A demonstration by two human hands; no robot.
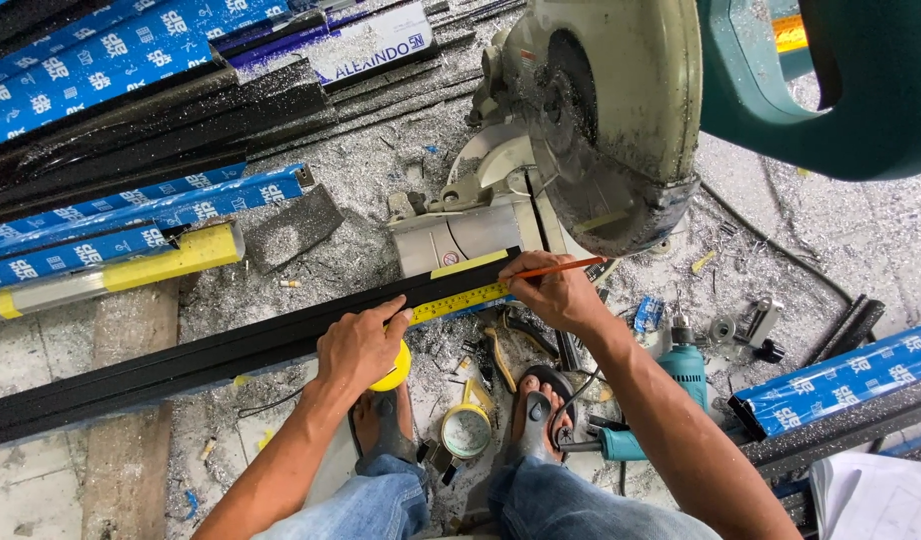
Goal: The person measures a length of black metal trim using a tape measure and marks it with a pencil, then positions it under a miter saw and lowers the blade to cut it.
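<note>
- Two hands are working on one long black profile [211,352], which is lying across the floor in front of your feet, its right end reaching the base of the chop saw [591,120].
- Your left hand [359,345] is pressing down on the profile and clamping a yellow tape measure case [394,370] against its near edge.
- The yellow tape blade [461,300] is running along the profile's top face toward your right hand [556,293].
- That right hand is pinching an orange pencil [561,267], its tip pointing left toward the tape's far end.
- The profile's long axis is running from lower left up to the right, tilting slightly, with the right end pointing in under the saw's blade guard.
- You are risking a wrong mark, in my judgement, if the left hand is easing off: the blade could slide or retract along the smooth metal.
- Metal shavings are lying all over the floor near your sandalled feet, so a shifting foot could get cut.
- Your right hand is sitting near the saw blade, which looks like the greater hazard.
</note>
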